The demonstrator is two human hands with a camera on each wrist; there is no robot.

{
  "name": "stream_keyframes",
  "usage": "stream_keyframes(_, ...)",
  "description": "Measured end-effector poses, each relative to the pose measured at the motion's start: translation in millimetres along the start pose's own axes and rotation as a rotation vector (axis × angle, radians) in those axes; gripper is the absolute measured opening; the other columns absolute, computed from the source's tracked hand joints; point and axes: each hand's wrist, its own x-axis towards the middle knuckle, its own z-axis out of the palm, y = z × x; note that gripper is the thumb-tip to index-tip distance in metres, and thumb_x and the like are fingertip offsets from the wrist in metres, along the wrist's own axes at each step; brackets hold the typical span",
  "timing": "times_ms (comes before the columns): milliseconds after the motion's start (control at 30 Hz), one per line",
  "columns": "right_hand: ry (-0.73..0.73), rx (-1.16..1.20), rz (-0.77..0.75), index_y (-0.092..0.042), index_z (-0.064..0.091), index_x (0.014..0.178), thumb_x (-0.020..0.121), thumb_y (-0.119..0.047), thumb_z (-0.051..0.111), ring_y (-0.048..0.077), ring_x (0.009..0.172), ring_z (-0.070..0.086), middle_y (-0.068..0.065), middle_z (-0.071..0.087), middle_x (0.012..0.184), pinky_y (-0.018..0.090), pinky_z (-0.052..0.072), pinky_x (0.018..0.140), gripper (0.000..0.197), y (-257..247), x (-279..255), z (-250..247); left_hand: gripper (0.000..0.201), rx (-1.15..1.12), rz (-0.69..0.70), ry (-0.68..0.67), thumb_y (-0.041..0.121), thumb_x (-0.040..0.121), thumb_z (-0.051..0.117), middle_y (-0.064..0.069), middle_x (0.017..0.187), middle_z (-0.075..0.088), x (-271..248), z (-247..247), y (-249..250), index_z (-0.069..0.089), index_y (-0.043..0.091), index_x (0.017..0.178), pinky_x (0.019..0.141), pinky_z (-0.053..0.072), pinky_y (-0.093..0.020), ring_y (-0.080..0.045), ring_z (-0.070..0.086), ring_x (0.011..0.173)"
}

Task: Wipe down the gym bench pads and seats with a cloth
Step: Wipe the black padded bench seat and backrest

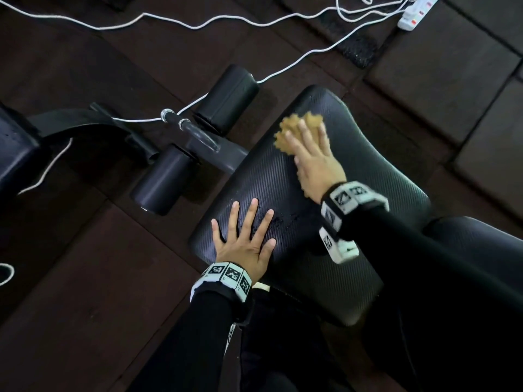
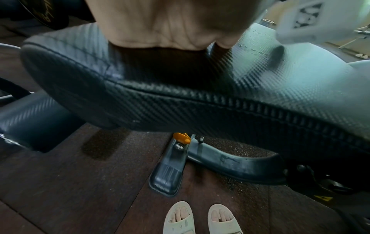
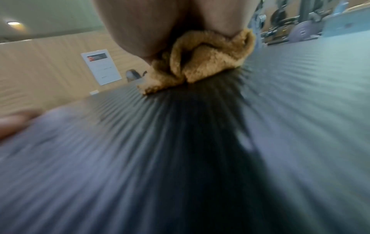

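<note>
A black ribbed bench seat pad point(image 1: 368, 171) fills the middle of the head view. My right hand point(image 1: 311, 148) lies flat on a tan cloth point(image 1: 291, 128) and presses it onto the far part of the pad, fingers straight and blurred. In the right wrist view the bunched cloth point(image 3: 202, 63) sits under my palm on the pad point(image 3: 180, 158). My left hand point(image 1: 246, 239) rests flat with spread fingers on the pad's near left corner. Small water drops point(image 1: 280, 222) lie beside it. The left wrist view shows the pad's stitched edge point(image 2: 200, 101).
Two black foam rollers point(image 1: 226, 97) point(image 1: 164, 182) on a metal bar stand left of the seat. White cables point(image 1: 198, 24) and a power strip point(image 1: 416, 12) lie on the dark floor. The backrest pad point(image 1: 475, 236) adjoins at right. My sandalled feet point(image 2: 200, 220) stand below by the frame foot point(image 2: 168, 178).
</note>
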Motion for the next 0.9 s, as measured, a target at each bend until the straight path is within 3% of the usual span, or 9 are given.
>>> stream_keyframes(133, -0.023, -0.199, -0.263, -0.007, 0.024, 0.146, 0.091, -0.005, 0.039, 0.037, 0.143, 0.001, 0.010, 0.020, 0.154, 0.053, 0.013, 0.116, 0.057, 17, -67, 20, 0.058, -0.004, -0.003, 0.009, 0.060, 0.093, 0.010, 0.022, 0.141, -0.045, 1, 1, 0, -0.037, 0.056, 0.127, 0.097, -0.037, -0.049, -0.013, -0.045, 0.130)
stream_keyframes(300, 0.009, -0.015, 0.073, -0.024, 0.020, 0.147, 0.093, -0.002, 0.043, 0.032, 0.143, -0.005, -0.005, 0.002, 0.155, 0.046, 0.014, 0.117, 0.063, 62, -90, 5, 0.059, -0.014, 0.008, 0.010, 0.059, 0.094, 0.012, 0.022, 0.141, -0.045, 1, 0, 0, -0.037, 0.055, 0.127, 0.094, -0.040, -0.047, -0.013, -0.046, 0.129)
stream_keyframes(400, 0.024, 0.043, 0.233, -0.029, 0.012, 0.149, 0.096, -0.007, 0.035, 0.029, 0.144, -0.013, -0.005, -0.006, 0.158, 0.037, 0.004, 0.117, 0.062, 64, -51, -8, 0.058, -0.021, 0.007, 0.014, 0.058, 0.095, 0.011, 0.022, 0.140, -0.046, 1, 1, 0, -0.036, 0.054, 0.128, 0.095, -0.040, -0.047, -0.013, -0.047, 0.129)
stream_keyframes(500, 0.032, 0.068, 0.301, -0.026, 0.008, 0.150, 0.096, -0.006, 0.030, 0.035, 0.142, -0.015, -0.001, -0.007, 0.158, 0.036, -0.003, 0.115, 0.061, 46, -7, -14, 0.056, -0.031, 0.017, 0.013, 0.059, 0.094, 0.007, 0.021, 0.140, -0.046, 0, 1, -1, -0.036, 0.053, 0.129, 0.096, -0.038, -0.049, -0.014, -0.047, 0.129)
stream_keyframes(633, -0.002, 0.078, 0.248, -0.022, 0.006, 0.150, 0.092, 0.000, 0.033, 0.039, 0.141, -0.017, 0.003, -0.008, 0.158, 0.043, -0.004, 0.117, 0.067, 14, 9, -9, 0.055, -0.038, 0.041, 0.022, 0.060, 0.092, 0.004, 0.021, 0.141, -0.045, 0, 3, -3, -0.036, 0.053, 0.129, 0.097, -0.036, -0.050, -0.015, -0.044, 0.131)
stream_keyframes(733, 0.032, 0.009, 0.071, -0.012, 0.013, 0.149, 0.088, 0.000, 0.045, 0.036, 0.142, -0.010, 0.012, 0.002, 0.157, 0.047, -0.003, 0.117, 0.070, 0, -19, 1, 0.058, -0.062, 0.053, 0.060, 0.060, 0.095, 0.014, 0.024, 0.144, -0.039, 0, 5, -4, -0.027, 0.054, 0.134, 0.098, -0.036, -0.048, -0.012, -0.041, 0.133)
stream_keyframes(800, 0.081, -0.054, -0.078, 0.000, 0.024, 0.145, 0.077, 0.004, 0.058, 0.032, 0.143, -0.003, 0.017, 0.014, 0.153, 0.055, 0.007, 0.115, 0.076, -2, -51, 10, 0.057, -0.119, 0.072, 0.084, 0.056, 0.096, 0.021, 0.028, 0.145, -0.034, 0, 4, -8, -0.019, 0.055, 0.137, 0.099, -0.036, -0.043, -0.007, -0.038, 0.134)
stream_keyframes(900, 0.131, -0.042, -0.076, 0.002, 0.032, 0.141, 0.077, 0.006, 0.053, 0.026, 0.142, -0.002, 0.019, 0.022, 0.150, 0.061, 0.024, 0.108, 0.068, 0, -108, 25, 0.056, -0.250, 0.108, 0.154, 0.041, 0.097, 0.027, 0.031, 0.149, -0.016, -5, 0, -21, -0.002, 0.047, 0.144, 0.110, -0.024, -0.034, 0.004, -0.023, 0.138)
